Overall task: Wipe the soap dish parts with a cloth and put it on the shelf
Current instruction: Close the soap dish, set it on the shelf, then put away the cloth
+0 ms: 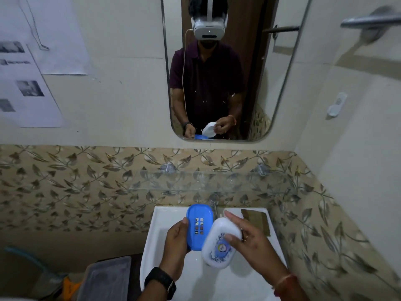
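A black watch point(160, 281) is on the left wrist and a reddish thread point(284, 281) on the right, and both arms reach in over the white sink point(156, 240). The left hand point(176, 242) clasps the blue tray point(198, 224) by its left long edge, thumb on the upper face. The tray is held above the basin with its slotted middle facing up. The right hand point(249, 240) grasps the white cover point(219, 246): its fingers point(232, 216) wrap the far end and the thumb presses on the printed top. The cover is tilted, and its left side overlaps the tray's right edge (I cannot tell whether they touch). A grey lidded box point(106, 279) stands left of the sink, low down. A brown cloth point(257, 220) lies flat on the sink's rear right corner. The tap point(213, 202) rises at the middle of the rear edge, partly behind the tray. Above it a glass shelf point(238, 181) is fixed to the leaf-patterned tiles. Higher still, the mirror point(271, 94) shows a person in a white headset holding both parts. Papers point(32, 88) hang on the left wall
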